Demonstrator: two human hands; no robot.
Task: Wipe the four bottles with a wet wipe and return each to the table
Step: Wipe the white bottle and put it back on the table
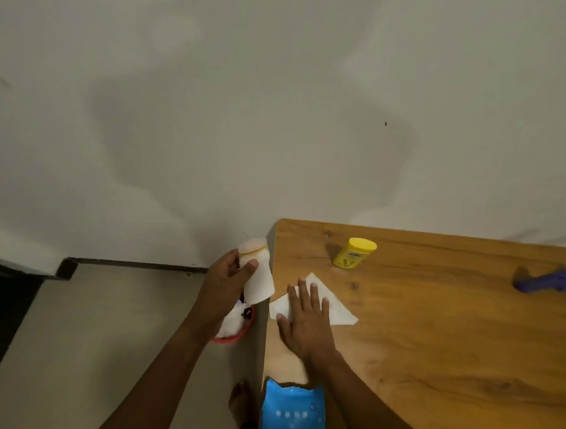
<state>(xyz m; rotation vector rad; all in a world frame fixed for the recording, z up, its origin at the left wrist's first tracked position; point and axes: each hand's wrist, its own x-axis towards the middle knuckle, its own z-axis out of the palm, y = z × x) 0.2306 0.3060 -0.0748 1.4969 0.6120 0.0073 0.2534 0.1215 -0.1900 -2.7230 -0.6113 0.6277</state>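
Wood-grained and warm brown, the table [431,332] fills the lower right of the frame, where the right hand [306,324] lies flat with straight fingers on a thin white wet wipe [336,307] folded to a rough triangle. Left of the table's edge, at lower centre, the left hand [223,283] grips a smooth white cylindrical bottle [257,274], tilted. A squat yellow bottle [354,252] stands further up the table; a blurred blue bottle [545,280] lies at the right edge, and a glossy blue wipe pack [292,410] sits at bottom centre.

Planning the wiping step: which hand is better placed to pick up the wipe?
Right, probably: the right hand already rests flat on the wipe; the left hand grips the white bottle.
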